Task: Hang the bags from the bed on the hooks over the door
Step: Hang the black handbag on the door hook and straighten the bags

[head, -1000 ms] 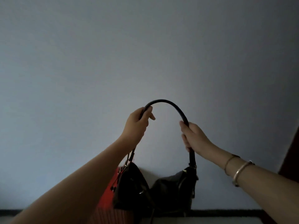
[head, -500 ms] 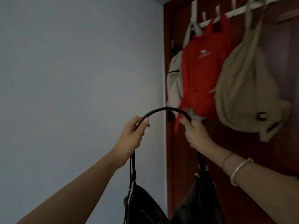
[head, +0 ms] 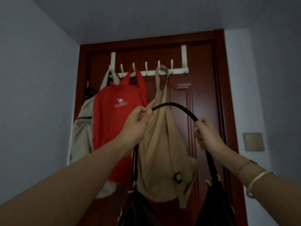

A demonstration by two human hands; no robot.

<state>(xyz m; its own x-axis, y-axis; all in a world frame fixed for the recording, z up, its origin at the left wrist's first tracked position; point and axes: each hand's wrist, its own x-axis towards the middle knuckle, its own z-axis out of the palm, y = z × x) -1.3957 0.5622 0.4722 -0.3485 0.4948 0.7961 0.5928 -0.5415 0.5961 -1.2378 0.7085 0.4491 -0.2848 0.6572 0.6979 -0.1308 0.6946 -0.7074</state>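
The door (head: 203, 95) has swung into my view; both grips, left hand (head: 136, 126) and right hand (head: 206, 136), clamp the black bag's strap (head: 175, 106) below the rack's free right-end hook (head: 171, 66).

A single head-worn view, tilted upward, faces the dark red wooden door (head: 203, 111) squarely from close by. The white over-door hook rail (head: 162, 72) sits toward 12 o'clock, the grey ceiling (head: 146, 17) above it. Both forearms reach in from 7 and 4 o'clock, filling the lower frame.
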